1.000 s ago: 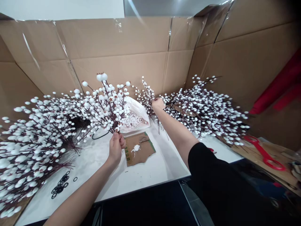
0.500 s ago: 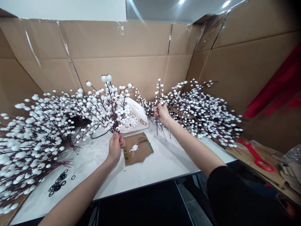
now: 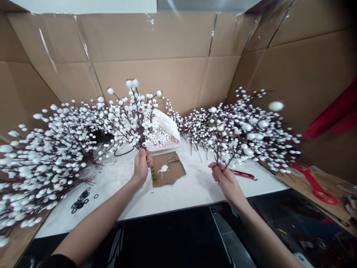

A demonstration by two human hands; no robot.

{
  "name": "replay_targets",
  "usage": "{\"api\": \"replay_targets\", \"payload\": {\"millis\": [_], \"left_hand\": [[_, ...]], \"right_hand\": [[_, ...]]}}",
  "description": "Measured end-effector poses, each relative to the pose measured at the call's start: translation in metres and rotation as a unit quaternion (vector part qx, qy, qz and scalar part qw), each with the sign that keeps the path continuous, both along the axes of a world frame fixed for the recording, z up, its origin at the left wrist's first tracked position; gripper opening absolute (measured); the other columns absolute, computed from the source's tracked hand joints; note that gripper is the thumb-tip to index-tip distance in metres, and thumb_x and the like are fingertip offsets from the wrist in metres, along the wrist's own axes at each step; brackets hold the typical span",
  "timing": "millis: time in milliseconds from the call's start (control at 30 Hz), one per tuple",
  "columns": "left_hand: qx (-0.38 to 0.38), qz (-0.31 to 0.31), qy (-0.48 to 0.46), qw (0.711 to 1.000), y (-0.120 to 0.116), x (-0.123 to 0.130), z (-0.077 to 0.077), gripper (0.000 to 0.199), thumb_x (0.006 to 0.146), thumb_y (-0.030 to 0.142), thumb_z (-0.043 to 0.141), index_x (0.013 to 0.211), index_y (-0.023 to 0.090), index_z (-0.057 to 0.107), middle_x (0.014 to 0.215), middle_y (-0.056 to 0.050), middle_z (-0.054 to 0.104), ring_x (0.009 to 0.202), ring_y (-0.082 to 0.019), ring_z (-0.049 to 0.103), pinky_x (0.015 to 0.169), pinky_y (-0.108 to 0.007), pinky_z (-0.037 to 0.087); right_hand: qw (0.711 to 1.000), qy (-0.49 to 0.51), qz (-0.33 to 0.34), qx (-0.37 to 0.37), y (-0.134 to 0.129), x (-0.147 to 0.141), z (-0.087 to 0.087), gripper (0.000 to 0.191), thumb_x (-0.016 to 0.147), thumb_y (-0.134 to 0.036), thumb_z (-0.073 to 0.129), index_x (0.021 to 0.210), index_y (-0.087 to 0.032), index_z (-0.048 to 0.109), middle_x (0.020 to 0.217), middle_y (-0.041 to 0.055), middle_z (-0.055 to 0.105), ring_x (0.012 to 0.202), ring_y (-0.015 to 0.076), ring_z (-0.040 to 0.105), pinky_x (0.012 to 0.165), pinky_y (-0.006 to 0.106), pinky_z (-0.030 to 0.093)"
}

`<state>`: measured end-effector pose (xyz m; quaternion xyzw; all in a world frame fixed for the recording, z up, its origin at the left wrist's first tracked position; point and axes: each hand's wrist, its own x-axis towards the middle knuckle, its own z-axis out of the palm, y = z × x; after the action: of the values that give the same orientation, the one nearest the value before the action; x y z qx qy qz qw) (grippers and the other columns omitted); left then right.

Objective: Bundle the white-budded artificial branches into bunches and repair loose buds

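My left hand is closed round the lower stems of an upright bunch of white berry branches, left of centre. On the right, my right hand pinches the stem of a berry branch with several spreading twigs, in front of the right pile. Between the hands lies a piece of brown cardboard with a white blob on it. Behind it an open white bag holds loose white berries.
Large piles of berry branches stand at the left and right. Black rings lie front left. Red-handled pliers and a red tool are at the right. Cardboard walls enclose the back.
My right hand has come back toward the front right from the rear branches, with a branch in its fingers. The left hand still holds its bunch. The view has tilted down slightly.
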<state>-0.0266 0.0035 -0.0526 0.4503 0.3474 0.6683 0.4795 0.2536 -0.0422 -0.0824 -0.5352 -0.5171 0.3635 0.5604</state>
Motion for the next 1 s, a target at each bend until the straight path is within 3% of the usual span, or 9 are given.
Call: {"api": "replay_targets", "payload": {"millis": [100,200,367,533,667,767,867,1000], "left_hand": [[-0.006,0.000,-0.006,1.000,0.001,0.001,-0.001,0.051,0.083,0.061,0.051,0.058,0.021,0.031,0.050,0.008,0.023,0.042,-0.006,0.017,0.042,-0.023,0.014],[-0.009,0.001,-0.011,1.000,0.002,0.002,-0.003,0.053,0.082,0.063,0.051,0.058,0.021,0.030,0.049,0.009,0.021,0.041,-0.006,0.017,0.042,-0.022,0.014],[-0.007,-0.005,-0.017,1.000,0.003,0.001,-0.006,0.053,0.082,0.064,0.050,0.059,0.021,0.030,0.049,0.009,0.022,0.041,-0.006,0.017,0.042,-0.022,0.013],[-0.015,-0.013,-0.028,0.999,0.003,0.003,-0.008,0.053,0.081,0.064,0.051,0.059,0.021,0.030,0.049,0.009,0.021,0.040,-0.006,0.015,0.041,-0.021,0.012],[-0.022,-0.019,-0.032,0.999,0.000,0.005,-0.007,0.051,0.082,0.063,0.050,0.061,0.021,0.031,0.048,0.010,0.021,0.040,-0.006,0.015,0.041,-0.021,0.013],[-0.022,-0.019,-0.027,0.999,-0.002,0.006,-0.007,0.050,0.083,0.062,0.050,0.061,0.021,0.031,0.048,0.010,0.021,0.040,-0.006,0.016,0.042,-0.021,0.014],[-0.022,-0.013,-0.022,0.999,-0.003,0.007,-0.007,0.051,0.084,0.062,0.048,0.060,0.021,0.030,0.048,0.009,0.021,0.040,-0.006,0.015,0.041,-0.021,0.014],[-0.030,0.010,-0.013,0.999,-0.006,0.010,-0.006,0.053,0.082,0.064,0.049,0.058,0.021,0.030,0.050,0.009,0.023,0.041,-0.006,0.020,0.041,-0.019,0.018]], "right_hand": [[1.000,-0.010,0.011,-0.016,-0.013,0.005,-0.014,0.023,0.073,-0.053,0.059,0.073,-0.031,0.052,0.060,-0.0003,0.043,0.048,0.0179,0.040,0.044,0.030,0.031],[0.999,0.003,0.033,-0.031,-0.013,0.003,-0.017,0.026,0.074,-0.055,0.058,0.073,-0.031,0.049,0.058,-0.0017,0.038,0.045,0.0163,0.035,0.042,0.030,0.026],[0.989,0.143,0.005,-0.039,-0.020,-0.012,-0.006,0.032,0.079,-0.058,0.055,0.075,-0.029,0.041,0.060,-0.0065,0.023,0.042,0.0108,0.018,0.042,0.026,0.013],[0.962,0.243,0.087,-0.090,-0.023,-0.039,0.013,0.042,0.083,-0.065,0.036,0.081,-0.027,0.052,0.062,-0.0061,0.021,0.042,0.0078,0.010,0.044,0.026,0.010],[0.957,0.280,0.076,-0.007,-0.015,-0.077,0.033,0.031,0.089,-0.049,0.039,0.073,-0.026,0.051,0.064,-0.0045,0.023,0.044,0.0091,0.016,0.045,0.027,0.018],[0.952,0.288,0.091,0.055,-0.012,-0.111,0.041,0.025,0.090,-0.048,0.045,0.077,-0.027,0.050,0.066,-0.0034,0.031,0.049,0.0113,0.028,0.048,0.026,0.025],[0.940,0.305,0.139,0.067,-0.010,-0.142,0.042,0.023,0.089,-0.047,0.052,0.082,-0.026,0.052,0.065,-0.0038,0.041,0.054,0.0111,0.037,0.052,0.024,0.032],[0.942,0.288,0.153,0.080,-0.003,-0.171,0.036,0.022,0.089,-0.042,0.054,0.084,-0.021,0.056,0.067,-0.0022,0.057,0.066,0.0126,0.053,0.070,0.026,0.045]]}}
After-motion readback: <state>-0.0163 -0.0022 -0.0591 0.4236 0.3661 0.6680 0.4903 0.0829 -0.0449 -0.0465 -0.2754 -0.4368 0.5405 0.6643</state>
